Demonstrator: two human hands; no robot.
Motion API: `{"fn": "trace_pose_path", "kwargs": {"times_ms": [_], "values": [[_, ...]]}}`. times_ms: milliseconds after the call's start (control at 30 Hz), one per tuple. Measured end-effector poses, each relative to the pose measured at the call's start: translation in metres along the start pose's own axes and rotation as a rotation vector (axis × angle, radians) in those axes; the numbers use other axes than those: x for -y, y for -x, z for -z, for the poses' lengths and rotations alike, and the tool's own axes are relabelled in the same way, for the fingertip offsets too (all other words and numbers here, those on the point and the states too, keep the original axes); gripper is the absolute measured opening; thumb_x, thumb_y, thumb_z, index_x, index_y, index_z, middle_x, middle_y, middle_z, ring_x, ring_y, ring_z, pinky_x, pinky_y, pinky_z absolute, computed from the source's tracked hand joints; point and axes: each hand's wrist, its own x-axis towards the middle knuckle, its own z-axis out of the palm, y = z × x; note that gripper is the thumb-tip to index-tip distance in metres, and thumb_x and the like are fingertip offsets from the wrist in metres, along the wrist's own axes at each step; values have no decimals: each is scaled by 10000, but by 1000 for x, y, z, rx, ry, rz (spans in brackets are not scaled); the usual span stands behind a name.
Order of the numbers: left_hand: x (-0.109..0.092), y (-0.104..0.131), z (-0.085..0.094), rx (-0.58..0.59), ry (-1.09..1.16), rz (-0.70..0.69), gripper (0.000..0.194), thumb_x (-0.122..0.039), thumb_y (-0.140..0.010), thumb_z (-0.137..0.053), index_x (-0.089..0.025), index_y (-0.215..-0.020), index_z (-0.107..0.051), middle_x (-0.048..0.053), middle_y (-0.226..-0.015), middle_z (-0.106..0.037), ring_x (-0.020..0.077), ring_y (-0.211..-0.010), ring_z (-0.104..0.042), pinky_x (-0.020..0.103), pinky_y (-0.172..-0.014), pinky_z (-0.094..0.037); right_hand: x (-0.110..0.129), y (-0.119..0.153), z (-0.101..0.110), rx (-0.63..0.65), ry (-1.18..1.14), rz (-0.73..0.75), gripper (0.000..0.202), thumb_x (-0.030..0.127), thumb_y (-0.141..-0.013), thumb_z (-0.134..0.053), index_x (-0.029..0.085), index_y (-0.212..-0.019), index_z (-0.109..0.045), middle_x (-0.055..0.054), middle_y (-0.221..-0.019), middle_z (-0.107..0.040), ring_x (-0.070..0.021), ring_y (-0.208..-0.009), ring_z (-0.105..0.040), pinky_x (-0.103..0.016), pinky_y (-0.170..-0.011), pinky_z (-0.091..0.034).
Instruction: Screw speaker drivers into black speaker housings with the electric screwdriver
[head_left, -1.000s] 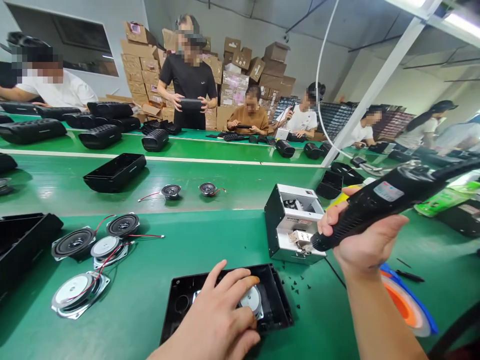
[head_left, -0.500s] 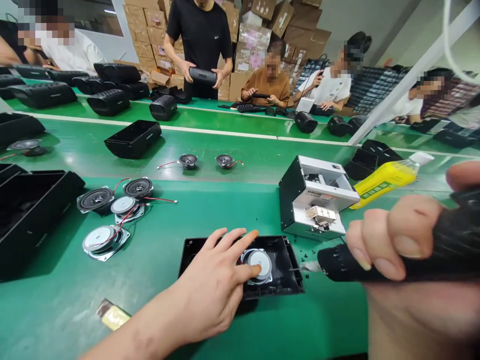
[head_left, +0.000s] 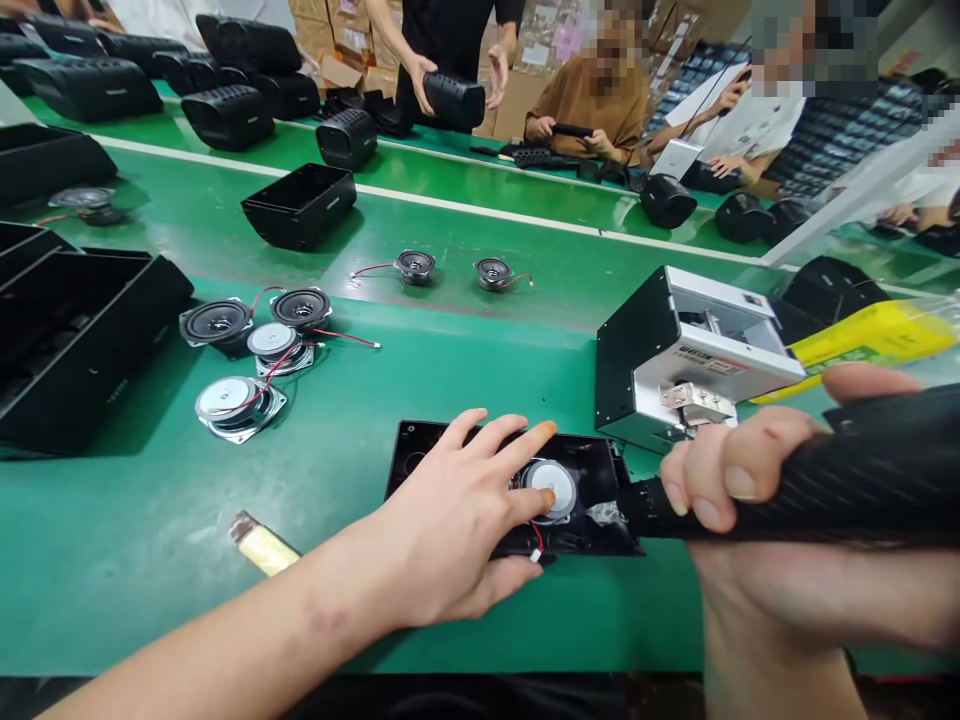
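My left hand point(head_left: 465, 520) lies spread over a black plastic speaker panel point(head_left: 592, 455) on the green bench. Its fingertips touch a silver-backed speaker driver point(head_left: 553, 490) seated in the panel; the palm hides the panel's left part. A red wire with a white plug point(head_left: 536, 553) pokes out by my thumb. My right hand point(head_left: 742, 480) is wrapped round a black electric screwdriver point(head_left: 847, 480), held almost level. The screwdriver's nose is over the panel's right end, close to the driver; its bit tip is hard to make out.
Behind my right hand stands a screw feeder point(head_left: 637, 360), with a yellow bottle point(head_left: 877, 335) beside it. Several loose speaker drivers point(head_left: 232, 400) lie to the left, near large black speaker housings point(head_left: 90, 350). A yellow-wrapped object point(head_left: 262, 545) lies near my left forearm. Co-workers point(head_left: 457, 50) sit and stand across the conveyor.
My right hand has brought the screwdriver left, from the panel's edge to over its inside. My left hand stays on the driver. The camera view has tilted down.
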Motion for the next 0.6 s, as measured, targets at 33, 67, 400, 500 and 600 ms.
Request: {"fn": "trace_pose_path", "kwargs": {"times_ms": [33, 67, 400, 500, 600], "values": [[0, 0, 0, 2, -1, -4, 412, -417, -899, -769, -254, -1274, -725, 143, -1687, -386, 400, -1506, -402, 673, -1229, -273, -3, -1, 2, 59, -12, 57, 612, 826, -917, -493, 331, -1172, -748, 18, -552, -473, -147, -366, -371, -330, -371, -391], [0, 0, 1, 2, -3, -6, 397, -404, -906, -757, -251, -1271, -727, 146, -1681, -394, 401, -1497, -411, 670, -1220, -286, -6, -2, 4, 100, -18, 93, 633, 812, -940, -450, 317, -1196, -748, 15, -559, -478, -148, -365, -371, -332, -370, -392], [0, -2, 1, 5, -12, -4, 377, -425, -912, -744, -254, -1248, -743, 133, -1677, -404, 395, -1474, -427, 635, -1218, -292, -15, 1, 10, 114, 50, 59, 700, 868, -884, -517, 322, -1272, -718, 23, -576, -462, -151, -385, -366, -330, -366, -379], [0, -2, 2, 8, -14, -3, 372, -417, -918, -738, -252, -1251, -741, 138, -1673, -408, 387, -1470, -428, 632, -1216, -294, -15, 1, 9, 127, 45, 47, 674, 842, -885, -546, 329, -1292, -706, 22, -592, -462, -147, -392, -362, -333, -378, -382], [0, -3, 3, 10, -17, 0, 363, -409, -919, -741, -251, -1246, -742, 132, -1672, -410, 385, -1473, -425, 626, -1216, -299, -16, 0, 8, 124, 26, 42, 691, 844, -869, -556, 314, -1285, -705, 18, -599, -470, -150, -396, -370, -333, -377, -380]]}}
